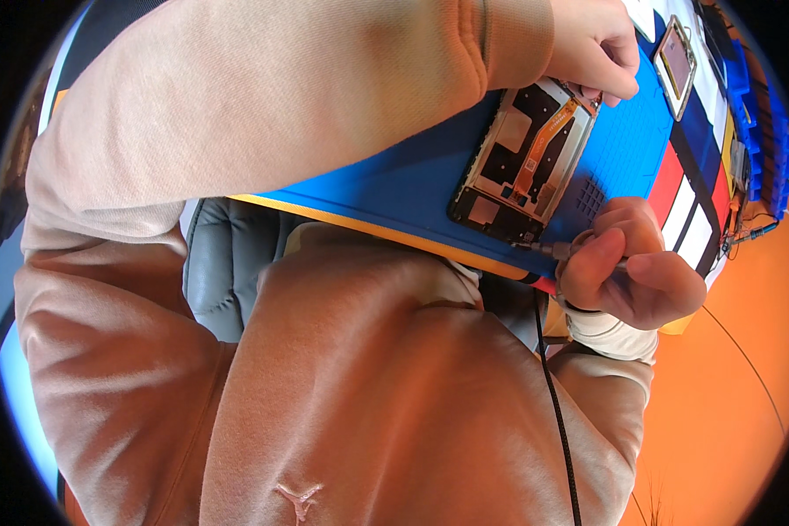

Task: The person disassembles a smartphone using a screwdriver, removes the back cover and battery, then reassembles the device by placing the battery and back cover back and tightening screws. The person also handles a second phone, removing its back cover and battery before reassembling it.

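Observation:
An opened smartphone (486,188), its inside facing up, lies on a blue work mat (394,193). An orange flex cable (543,145) runs along its middle. At the phone's far end my left hand (600,48) is closed, its thumb and curled fingers gripping the top edge; the fingertips are partly hidden. My right hand (636,267) is wrapped round a thin screwdriver (548,250). The screwdriver's tip points left, at the phone's near bottom corner; whether it touches a screw is too small to tell.
Beyond the left hand rests another phone frame (675,66). Blue parts bins (763,131) stand at the far right, with a dark-tipped cable tool (754,235) beside them. A black cord (557,394) hangs down from the mat's yellow front edge (394,237). An orange floor (719,412) shows below right.

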`<move>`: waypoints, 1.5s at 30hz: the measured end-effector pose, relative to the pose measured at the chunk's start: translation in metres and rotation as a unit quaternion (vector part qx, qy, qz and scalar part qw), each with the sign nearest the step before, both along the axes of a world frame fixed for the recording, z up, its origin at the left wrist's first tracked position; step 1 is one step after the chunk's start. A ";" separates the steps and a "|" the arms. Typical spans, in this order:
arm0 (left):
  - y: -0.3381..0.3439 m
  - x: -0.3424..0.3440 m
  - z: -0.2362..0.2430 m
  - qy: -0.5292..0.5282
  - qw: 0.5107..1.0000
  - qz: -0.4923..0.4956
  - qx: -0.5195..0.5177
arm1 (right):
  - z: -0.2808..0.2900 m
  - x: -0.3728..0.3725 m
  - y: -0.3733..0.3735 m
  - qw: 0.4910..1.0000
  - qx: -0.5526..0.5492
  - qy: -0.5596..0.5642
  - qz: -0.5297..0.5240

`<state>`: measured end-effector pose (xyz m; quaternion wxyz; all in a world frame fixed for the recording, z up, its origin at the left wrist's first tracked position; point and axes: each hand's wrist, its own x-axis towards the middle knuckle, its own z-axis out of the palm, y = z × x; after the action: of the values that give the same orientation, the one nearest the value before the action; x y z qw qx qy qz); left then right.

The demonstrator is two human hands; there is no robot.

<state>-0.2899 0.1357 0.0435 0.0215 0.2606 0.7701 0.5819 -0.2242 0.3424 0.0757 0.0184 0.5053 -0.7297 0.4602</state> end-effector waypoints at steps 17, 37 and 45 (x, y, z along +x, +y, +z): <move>-0.009 -0.005 -0.007 -0.112 0.963 -0.223 0.105 | -0.016 -0.018 -0.010 0.964 -0.159 -0.051 -0.206; -0.009 0.008 0.008 0.157 0.969 -0.154 -0.109 | -0.019 -0.046 -0.013 0.953 -0.160 0.006 -0.257; -0.009 0.011 0.017 0.068 0.970 -0.147 -0.182 | -0.020 -0.046 -0.017 0.956 -0.168 0.018 -0.241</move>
<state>-0.2786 0.1264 0.0601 0.1012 0.4021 0.8158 0.4032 -0.2700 0.3254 0.0556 0.2259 0.3124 -0.7416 0.5490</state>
